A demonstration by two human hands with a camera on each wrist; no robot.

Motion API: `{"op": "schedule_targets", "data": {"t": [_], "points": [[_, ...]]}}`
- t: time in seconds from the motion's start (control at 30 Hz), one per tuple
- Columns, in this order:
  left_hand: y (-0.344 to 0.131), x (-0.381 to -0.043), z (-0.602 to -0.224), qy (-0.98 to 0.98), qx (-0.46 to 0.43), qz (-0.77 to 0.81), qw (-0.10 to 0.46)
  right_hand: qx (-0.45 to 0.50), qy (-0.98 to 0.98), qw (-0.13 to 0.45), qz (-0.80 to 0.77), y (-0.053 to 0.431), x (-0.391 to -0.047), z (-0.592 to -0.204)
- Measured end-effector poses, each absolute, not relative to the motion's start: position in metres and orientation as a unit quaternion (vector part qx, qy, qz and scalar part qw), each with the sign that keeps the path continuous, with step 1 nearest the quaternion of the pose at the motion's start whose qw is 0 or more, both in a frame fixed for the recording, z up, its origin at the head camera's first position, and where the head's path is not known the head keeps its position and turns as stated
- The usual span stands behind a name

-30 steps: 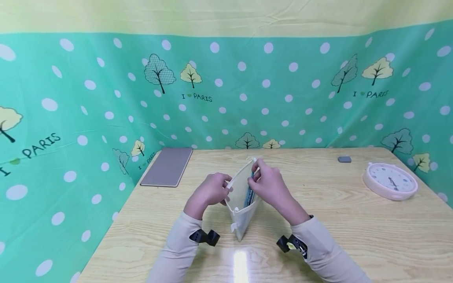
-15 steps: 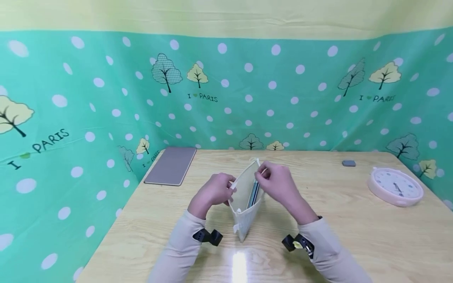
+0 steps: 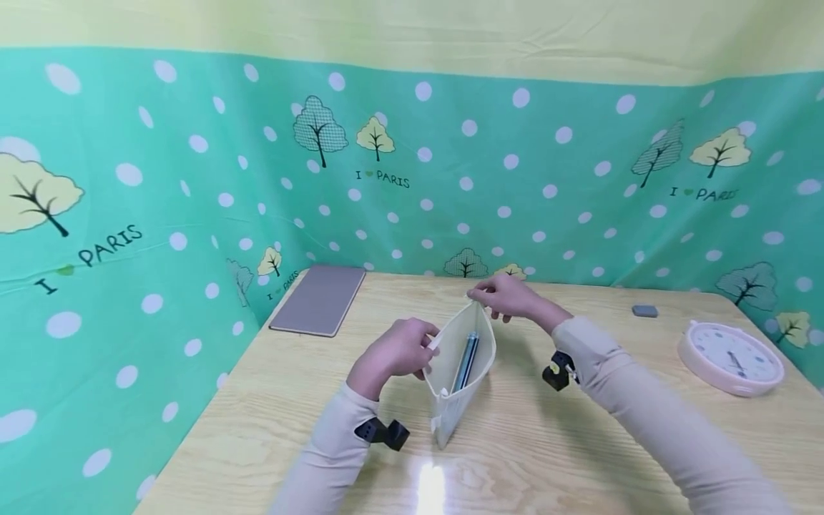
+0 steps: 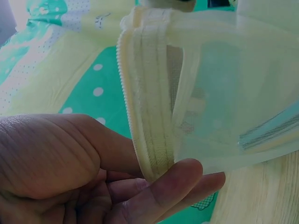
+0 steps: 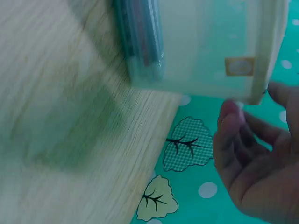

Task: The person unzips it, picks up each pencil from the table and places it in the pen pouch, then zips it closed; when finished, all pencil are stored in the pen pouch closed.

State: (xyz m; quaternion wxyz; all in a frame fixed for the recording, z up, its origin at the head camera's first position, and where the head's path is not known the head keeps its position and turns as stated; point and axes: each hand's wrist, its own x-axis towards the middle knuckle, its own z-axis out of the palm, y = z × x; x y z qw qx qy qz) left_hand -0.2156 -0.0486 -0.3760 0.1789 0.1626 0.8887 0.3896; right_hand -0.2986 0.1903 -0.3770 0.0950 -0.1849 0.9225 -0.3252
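A translucent cream zipper pouch [image 3: 465, 392] stands upright on the table with its mouth spread wide. Inside it lie slim blue-and-dark sticks, likely pens [image 3: 466, 361], leaning along one wall; the right wrist view shows them as a blue bundle [image 5: 144, 39] through the mesh. My left hand [image 3: 400, 349] pinches the zipper edge [image 4: 152, 93] on the near left side between thumb and fingers. At the far corner, my right hand [image 3: 505, 295] pinches the zipper end with its fingertips. Whether it holds a zipper pull there is too small to tell.
A grey notebook [image 3: 318, 300] lies at the table's back left. Toward the back right is a small grey-blue block [image 3: 644, 311], with a round pink-rimmed clock [image 3: 732, 359] lying in front of it. A green dotted curtain [image 3: 412, 179] hangs behind the wooden table [image 3: 257, 429].
My right hand has left the pens inside the pouch and moved to the far corner of its mouth. The mouth has widened. My left hand keeps its pinch on the edge.
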Motion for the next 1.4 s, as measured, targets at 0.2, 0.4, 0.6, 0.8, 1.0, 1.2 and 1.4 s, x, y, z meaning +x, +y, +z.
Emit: {"op": "schedule_targets", "data": {"t": [0.2,0.4,0.6,0.8,1.0,1.2,1.4], "points": [[-0.050,-0.216,-0.373,0.879,0.209,0.378,0.202,-0.220,0.916,0.139,-0.305,0.192,-0.305,-0.369],[-0.054,-0.222,-0.371,0.853,0.247,0.390,0.244,-0.249,0.902,0.136,-0.326,0.195,-0.293,-0.367],[-0.055,-0.231,-0.382,0.875,0.248,0.370,0.191,-0.273,0.889,0.129,-0.344,0.184,-0.277,-0.370],[-0.054,-0.239,-0.394,0.882,0.255,0.369,0.146,-0.318,0.866,0.120,-0.367,0.162,-0.263,-0.366],[-0.056,-0.243,-0.395,0.878,0.265,0.382,0.114,-0.363,0.848,0.098,-0.374,0.145,-0.255,-0.366],[-0.063,-0.245,-0.394,0.858,0.226,0.442,0.130,-0.432,0.856,0.051,-0.280,0.145,-0.247,-0.364],[-0.075,-0.248,-0.391,0.850,0.198,0.467,0.138,-0.475,0.854,0.033,-0.212,0.149,-0.240,-0.360]]}}
